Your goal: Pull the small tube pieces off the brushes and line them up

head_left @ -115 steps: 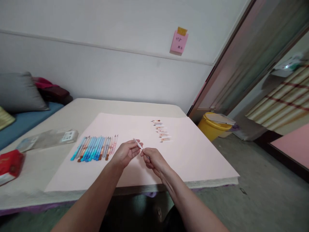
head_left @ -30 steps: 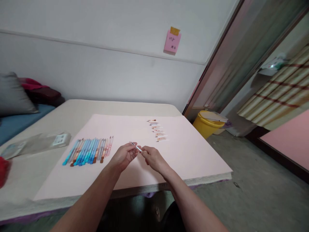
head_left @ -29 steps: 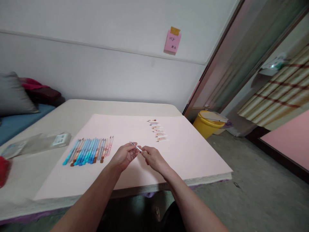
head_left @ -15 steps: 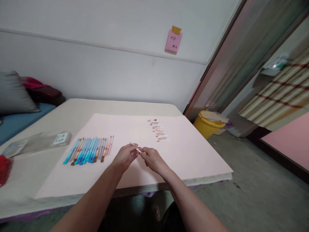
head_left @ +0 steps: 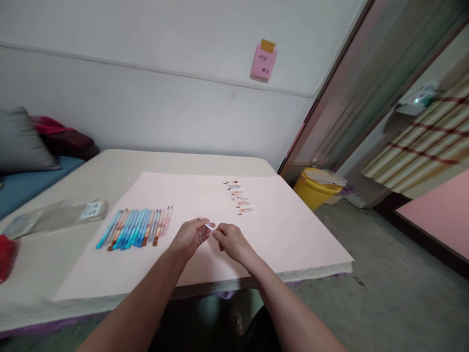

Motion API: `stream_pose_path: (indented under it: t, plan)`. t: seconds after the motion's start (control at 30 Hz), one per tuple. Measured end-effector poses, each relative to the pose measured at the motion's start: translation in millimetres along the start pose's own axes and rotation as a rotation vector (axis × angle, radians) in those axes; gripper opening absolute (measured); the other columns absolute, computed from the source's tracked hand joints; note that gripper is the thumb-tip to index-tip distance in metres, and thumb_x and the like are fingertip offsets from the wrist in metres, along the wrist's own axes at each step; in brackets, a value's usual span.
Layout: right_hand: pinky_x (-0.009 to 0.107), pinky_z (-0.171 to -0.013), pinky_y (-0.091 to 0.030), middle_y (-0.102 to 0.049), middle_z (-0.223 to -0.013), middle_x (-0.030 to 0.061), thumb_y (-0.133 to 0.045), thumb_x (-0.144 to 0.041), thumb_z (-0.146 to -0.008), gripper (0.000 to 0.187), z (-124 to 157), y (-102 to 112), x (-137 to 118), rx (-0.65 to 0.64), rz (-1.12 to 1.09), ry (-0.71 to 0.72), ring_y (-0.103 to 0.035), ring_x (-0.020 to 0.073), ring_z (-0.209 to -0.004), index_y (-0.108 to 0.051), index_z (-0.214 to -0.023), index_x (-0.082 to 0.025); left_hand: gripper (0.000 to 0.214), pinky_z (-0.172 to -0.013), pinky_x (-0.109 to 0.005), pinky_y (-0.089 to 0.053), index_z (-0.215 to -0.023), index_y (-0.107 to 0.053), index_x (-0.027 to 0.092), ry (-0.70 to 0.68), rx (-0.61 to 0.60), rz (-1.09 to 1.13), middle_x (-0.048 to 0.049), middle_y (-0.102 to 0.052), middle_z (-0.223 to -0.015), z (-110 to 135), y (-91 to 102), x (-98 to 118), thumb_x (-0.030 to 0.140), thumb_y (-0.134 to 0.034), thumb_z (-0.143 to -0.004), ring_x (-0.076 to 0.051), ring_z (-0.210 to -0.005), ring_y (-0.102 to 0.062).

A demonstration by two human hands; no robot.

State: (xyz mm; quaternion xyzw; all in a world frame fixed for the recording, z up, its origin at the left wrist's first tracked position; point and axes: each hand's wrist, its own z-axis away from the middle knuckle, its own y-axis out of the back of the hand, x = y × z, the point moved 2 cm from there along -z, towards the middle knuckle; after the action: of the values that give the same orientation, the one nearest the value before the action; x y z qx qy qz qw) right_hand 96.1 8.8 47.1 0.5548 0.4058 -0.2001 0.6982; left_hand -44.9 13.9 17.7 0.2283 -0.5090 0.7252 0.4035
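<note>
The left hand (head_left: 190,238) and right hand (head_left: 229,241) meet over the near middle of a pink sheet (head_left: 293,234), thumbs and forefingers almost touching. Between them they hold a thin white stick (head_left: 205,223). The left hand's fingers are curled in narrow and pinch it along its middle. Its far end pokes out toward 10 o'clock, above the left knuckles. The right hand's fingertips (head_left: 216,231) are closed on the near end, with the other fingers folded under the palm. The stick is tilted and is lifted clear of the sheet. At 9 o'clock from the left hand, near but apart, a row of pens (head_left: 134,227) lies side by side on the sheet. They are mostly blue, with some brown and pink ones at the row's right. At 1 o'clock from the hands, further back on the sheet, a short column of small caps (head_left: 240,198) lies one behind the other. The sheet covers most of a beige table (head_left: 120,164). On the bare table at 9 o'clock of the pens lies a clear packet (head_left: 54,215). A pink note (head_left: 264,62) sticks to the wall at 12 o'clock. A yellow bucket (head_left: 313,191) stands on the floor at 2 o'clock, past the table's corner. A grey cushion (head_left: 18,142) rests at 10 o'clock.
</note>
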Motion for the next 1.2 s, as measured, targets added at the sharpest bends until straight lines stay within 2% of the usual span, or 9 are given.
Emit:
stream_pose_path:
  t: [0.4,0.67,1.03,1.2]
  plan:
    - [0.021,-0.053,-0.031,-0.056,-0.046,-0.0005,-0.046,-0.026,-0.086,0.034,-1.5,-0.7,-0.3,0.018,0.038,0.026,-0.048,0.0098,-0.048,-0.052,-0.054,-0.017,0.009,-0.054,-0.016,-0.048,-0.075,-0.058,0.010,0.014,-0.009,0.022,-0.0078,-0.065,-0.070,-0.1,1.0,-3.5,0.017,-0.064,-0.078,-0.007,-0.054,-0.058]
    - [0.022,-0.052,-0.031,-0.056,-0.046,-0.0006,-0.047,-0.025,-0.085,0.032,-1.7,-0.6,0.5,0.029,0.019,0.034,-0.048,0.0100,-0.047,-0.052,-0.054,-0.017,0.016,-0.046,-0.014,-0.046,-0.073,-0.051,0.013,0.034,0.029,0.057,0.0008,-0.055,-0.058,0.0,0.5,-4.3,0.019,-0.065,-0.078,-0.005,-0.046,-0.053]
    - [0.023,-0.052,-0.030,-0.055,-0.047,-0.0007,-0.048,-0.026,-0.084,0.031,-5.3,3.2,6.4,0.048,0.080,0.024,-0.048,0.0108,-0.049,-0.053,-0.054,-0.018,0.008,-0.051,-0.015,-0.049,-0.075,-0.056,0.011,0.048,-0.030,0.077,-0.0029,-0.059,-0.065,-0.1,-0.3,-4.7,0.009,-0.063,-0.076,-0.006,-0.052,-0.057]
    - [0.023,-0.053,-0.032,-0.054,-0.046,-0.0011,-0.049,-0.026,-0.082,0.029,-5.1,4.8,5.7,0.037,0.010,0.026,-0.048,0.0106,-0.048,-0.053,-0.054,-0.017,0.010,-0.049,-0.017,-0.048,-0.071,-0.055,0.011,0.010,0.039,0.113,-0.0050,-0.061,-0.063,-3.7,2.1,-2.8,0.006,-0.061,-0.075,-0.009,-0.051,-0.058]
